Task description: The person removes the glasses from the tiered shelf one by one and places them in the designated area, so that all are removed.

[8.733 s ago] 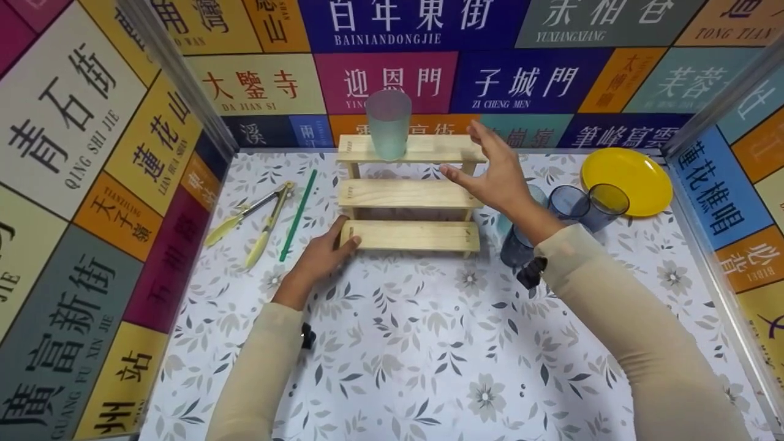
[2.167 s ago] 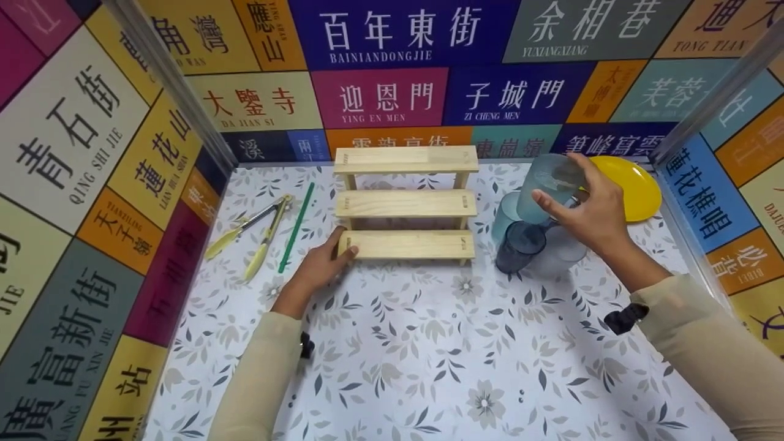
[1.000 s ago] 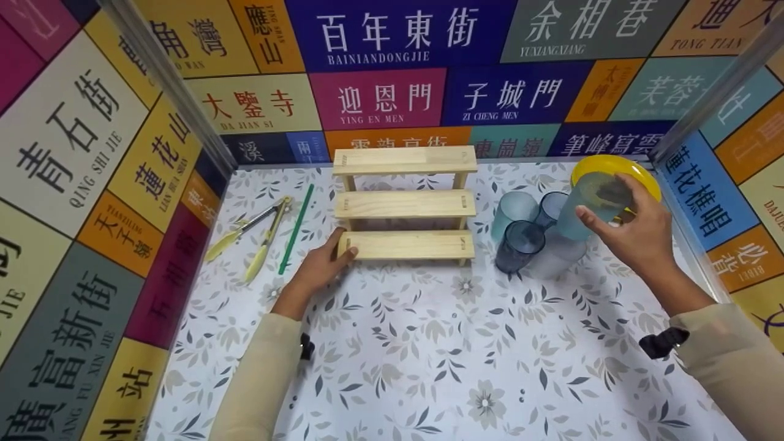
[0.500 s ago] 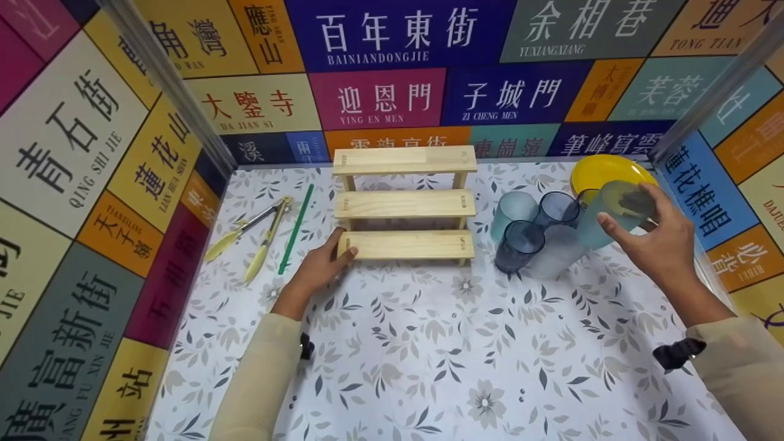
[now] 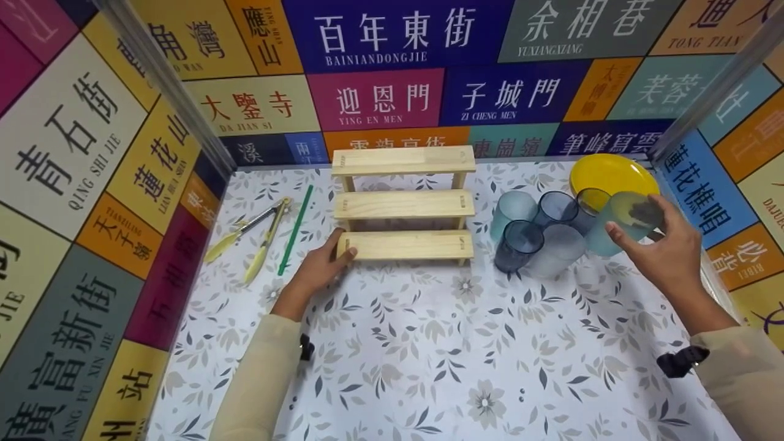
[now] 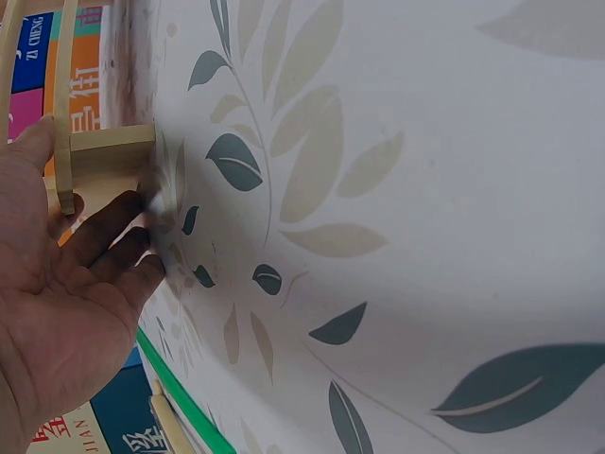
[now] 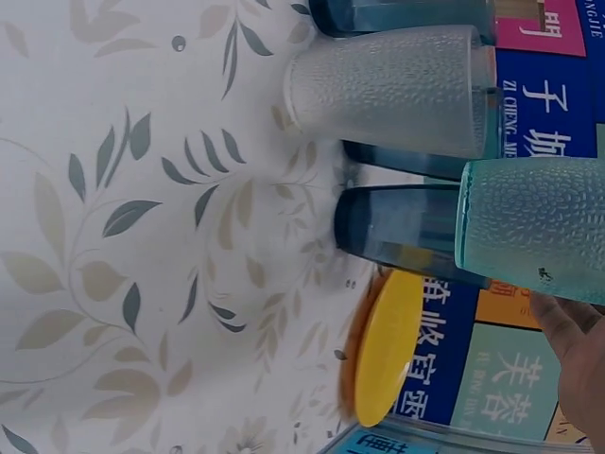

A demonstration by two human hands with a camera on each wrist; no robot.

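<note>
My right hand [image 5: 670, 251] grips a frosted teal tumbler [image 5: 612, 228], thumb on one side and fingers on the other. In the right wrist view this tumbler [image 7: 534, 227] hangs above the tabletop, to the right of the other cups. Grouped beside it stand a teal tumbler [image 5: 513, 214], a dark blue glass [image 5: 517, 248], a frosted clear tumbler [image 5: 558, 251] and two more bluish glasses [image 5: 556, 211]. My left hand [image 5: 321, 263] pinches the left end of the lowest step of a three-tier wooden stand [image 5: 404, 244]. Its thumb [image 6: 36, 142] lies over the board, with a finger beneath.
A yellow plate [image 5: 612, 174] lies at the back right, behind the glasses. Left of the stand are yellow-handled tongs [image 5: 263, 236] and a green straw [image 5: 296, 229]. Printed panels enclose the floral-covered table [image 5: 392, 355] at the back and sides.
A teal tumbler that stood on the top tier is gone from there. My right hand has carried the held teal tumbler rightward and lower past the group. My left hand stays on the stand.
</note>
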